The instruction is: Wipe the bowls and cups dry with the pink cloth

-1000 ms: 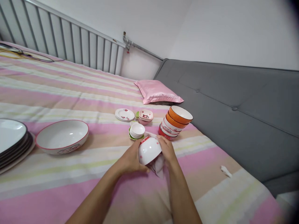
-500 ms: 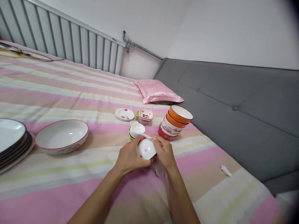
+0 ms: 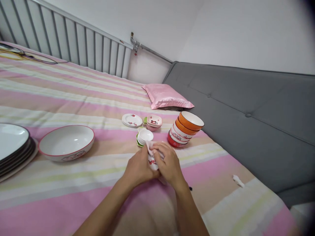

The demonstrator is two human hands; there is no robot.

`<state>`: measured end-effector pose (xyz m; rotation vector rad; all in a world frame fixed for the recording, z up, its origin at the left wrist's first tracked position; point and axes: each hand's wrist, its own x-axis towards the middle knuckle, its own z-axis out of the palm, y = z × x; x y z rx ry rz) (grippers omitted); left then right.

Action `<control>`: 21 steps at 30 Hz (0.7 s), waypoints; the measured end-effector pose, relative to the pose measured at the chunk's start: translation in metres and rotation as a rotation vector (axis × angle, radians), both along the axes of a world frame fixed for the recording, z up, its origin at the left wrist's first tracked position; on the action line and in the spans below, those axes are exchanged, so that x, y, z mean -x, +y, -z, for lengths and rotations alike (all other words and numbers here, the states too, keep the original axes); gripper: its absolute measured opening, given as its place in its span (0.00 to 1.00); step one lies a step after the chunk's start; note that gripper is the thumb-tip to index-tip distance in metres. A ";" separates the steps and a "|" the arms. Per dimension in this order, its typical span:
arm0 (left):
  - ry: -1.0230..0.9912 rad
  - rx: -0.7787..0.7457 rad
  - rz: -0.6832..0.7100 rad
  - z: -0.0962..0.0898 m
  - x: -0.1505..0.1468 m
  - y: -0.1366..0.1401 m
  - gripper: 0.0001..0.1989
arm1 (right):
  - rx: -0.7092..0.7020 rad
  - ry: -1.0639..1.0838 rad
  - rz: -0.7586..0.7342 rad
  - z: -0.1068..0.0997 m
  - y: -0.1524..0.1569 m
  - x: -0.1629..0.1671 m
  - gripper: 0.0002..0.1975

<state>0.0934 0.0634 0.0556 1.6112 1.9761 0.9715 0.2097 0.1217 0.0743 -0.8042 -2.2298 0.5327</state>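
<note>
A small white bowl (image 3: 152, 163) with red flower marks is gripped by my left hand (image 3: 137, 167), fingers wrapped round its left side. My right hand (image 3: 168, 162) presses a thin whitish cloth or tissue (image 3: 149, 147) against the bowl, and both hands cover most of it. Just beyond the hands is a stack of small white dishes (image 3: 145, 135), with green-edged ones under it. Pink rectangular dishes (image 3: 154, 121) with green handles and a stack of white flowered plates (image 3: 132, 120) lie behind that. To the right leans a stack of orange, white and red bowls (image 3: 185, 129).
A wide red-rimmed bowl (image 3: 66, 143) and a stack of dark-edged plates (image 3: 14, 144) stand at left on the striped bedsheet (image 3: 103, 203). A pink pillow (image 3: 168, 95) lies near the grey headboard (image 3: 241, 98). One crumpled white scrap (image 3: 238, 181) lies at right. Cables (image 3: 27, 56) run at far left.
The bowl has turned and tilted in my hands, so its inside no longer faces me. My right hand has brought the cloth over its far side.
</note>
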 end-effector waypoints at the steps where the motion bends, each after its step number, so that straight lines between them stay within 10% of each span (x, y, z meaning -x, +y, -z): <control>1: -0.051 -0.003 0.035 0.004 0.001 0.001 0.34 | 0.028 0.036 0.018 0.003 0.006 -0.002 0.12; 10: -0.317 -0.172 0.202 0.035 0.006 0.012 0.44 | 0.400 0.197 0.166 0.022 0.044 -0.026 0.17; 21: -0.102 -0.314 0.092 0.020 0.003 0.009 0.31 | 0.346 0.152 0.067 0.014 0.029 -0.021 0.17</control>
